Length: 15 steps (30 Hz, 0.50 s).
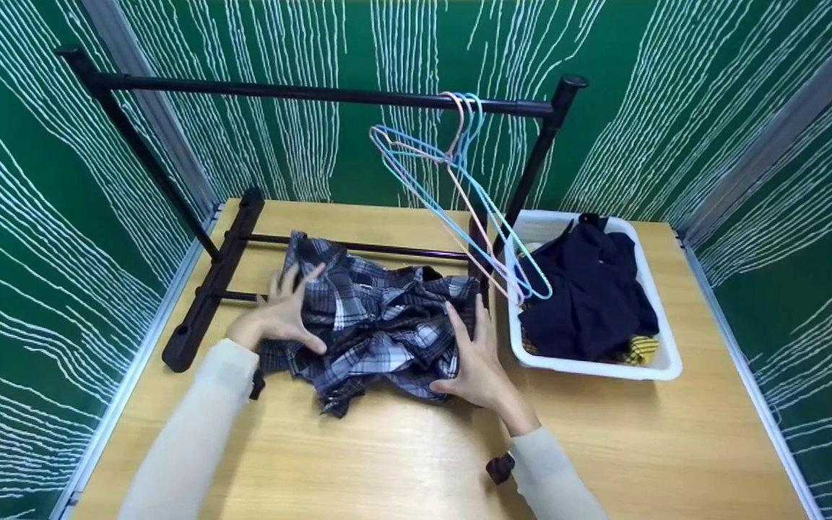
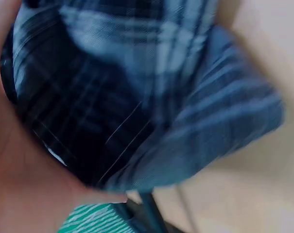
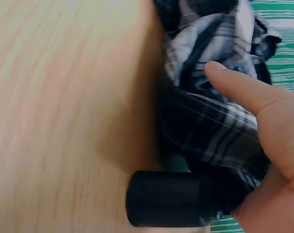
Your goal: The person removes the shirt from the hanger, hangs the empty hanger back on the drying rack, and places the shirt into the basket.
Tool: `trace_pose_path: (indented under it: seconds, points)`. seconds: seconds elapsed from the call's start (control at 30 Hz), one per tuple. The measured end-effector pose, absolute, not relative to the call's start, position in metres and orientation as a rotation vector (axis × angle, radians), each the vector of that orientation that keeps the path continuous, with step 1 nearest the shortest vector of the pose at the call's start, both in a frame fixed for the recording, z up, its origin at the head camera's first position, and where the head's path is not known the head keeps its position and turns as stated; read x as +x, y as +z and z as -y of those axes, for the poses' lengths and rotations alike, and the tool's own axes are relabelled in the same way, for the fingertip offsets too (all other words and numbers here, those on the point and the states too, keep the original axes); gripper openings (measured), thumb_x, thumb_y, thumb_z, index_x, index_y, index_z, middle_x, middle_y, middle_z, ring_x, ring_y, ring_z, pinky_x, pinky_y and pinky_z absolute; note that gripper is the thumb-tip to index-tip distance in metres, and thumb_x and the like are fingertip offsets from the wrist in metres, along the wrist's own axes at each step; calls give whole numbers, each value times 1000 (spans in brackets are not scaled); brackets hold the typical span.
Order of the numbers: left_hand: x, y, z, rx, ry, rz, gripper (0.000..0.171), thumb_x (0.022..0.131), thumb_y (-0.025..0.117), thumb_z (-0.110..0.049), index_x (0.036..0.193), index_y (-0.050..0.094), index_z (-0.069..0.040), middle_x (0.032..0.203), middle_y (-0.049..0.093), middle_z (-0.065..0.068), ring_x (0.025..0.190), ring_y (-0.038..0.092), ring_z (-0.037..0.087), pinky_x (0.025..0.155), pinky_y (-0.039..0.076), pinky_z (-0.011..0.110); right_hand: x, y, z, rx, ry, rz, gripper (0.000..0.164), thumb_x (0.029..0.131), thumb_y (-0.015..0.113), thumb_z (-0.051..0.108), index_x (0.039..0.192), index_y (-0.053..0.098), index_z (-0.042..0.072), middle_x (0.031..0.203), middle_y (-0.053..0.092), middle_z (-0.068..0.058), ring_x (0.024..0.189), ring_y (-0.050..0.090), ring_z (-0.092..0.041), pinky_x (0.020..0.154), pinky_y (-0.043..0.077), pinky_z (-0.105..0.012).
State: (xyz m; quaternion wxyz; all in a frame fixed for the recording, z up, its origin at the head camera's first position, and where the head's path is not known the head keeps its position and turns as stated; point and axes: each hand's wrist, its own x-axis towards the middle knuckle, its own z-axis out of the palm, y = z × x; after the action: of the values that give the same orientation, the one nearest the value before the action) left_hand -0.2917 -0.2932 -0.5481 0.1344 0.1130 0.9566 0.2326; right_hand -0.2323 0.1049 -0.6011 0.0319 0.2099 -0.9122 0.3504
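Early stage, judging by the layout: rack [image 1: 329,94] is standing with only bare hangers [image 1: 452,195] hanging, basket [image 1: 658,361] is holding more dark clothes. Plaid shirt [image 1: 380,325] is lying crumpled on the table [image 1: 387,455], not hung. Left hand [image 1: 282,314] and right hand [image 1: 477,365] are pressing its edges, fingers spread flat, gripping nothing.

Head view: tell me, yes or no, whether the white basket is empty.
No, the white basket holds a dark garment with something yellow beneath it.
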Motion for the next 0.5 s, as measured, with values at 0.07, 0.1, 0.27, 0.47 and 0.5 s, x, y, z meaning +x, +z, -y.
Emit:
trace_pose_path:
  seconds: [0.07, 0.1, 0.27, 0.47, 0.5]
  points:
    - [-290, -555, 288, 310, 618, -2761, 152, 58, 102, -55, 172, 9, -14, 174, -15, 24, 154, -17, 60, 110, 1, 89, -236, -603, -101, 646, 1048, 2840, 145, 62, 106, 30, 172, 11, 30, 173, -20, -25, 159, 0, -54, 122, 25, -69]
    - [-289, -558, 285, 308, 585, -2760, 144, 60, 102, -54, 167, 22, -2, 174, -14, 24, 155, -16, 60, 113, 4, 87, -238, -604, -99, 648, 1042, 2851, 145, 62, 106, 30, 172, 11, 31, 173, -20, -25, 159, 2, -54, 121, 30, -68]
    - [-282, -569, 268, 298, 535, -2737, 83, 70, 97, -46, 111, 70, 20, 174, -15, 25, 155, -10, 61, 122, 20, 72, -244, -608, -91, 680, 1128, 2895, 145, 66, 104, 27, 172, 6, 34, 172, -23, -26, 156, 10, -57, 107, 50, -61]
    - [-278, -578, 247, 338, 743, -2755, 130, 65, 99, -31, 156, 21, 21, 174, -11, 25, 158, -1, 55, 127, 19, 63, -248, -609, -83, 707, 1251, 2874, 147, 66, 105, 30, 172, 4, 35, 171, -22, -28, 156, 7, -60, 112, 44, -64]
    - [-278, -580, 244, 366, 774, -2762, 134, 65, 98, -29, 158, 15, 19, 173, -11, 26, 158, 0, 55, 128, 19, 60, -248, -609, -82, 705, 1265, 2878, 148, 65, 105, 30, 172, 2, 36, 172, -23, -27, 156, 6, -59, 114, 42, -64]
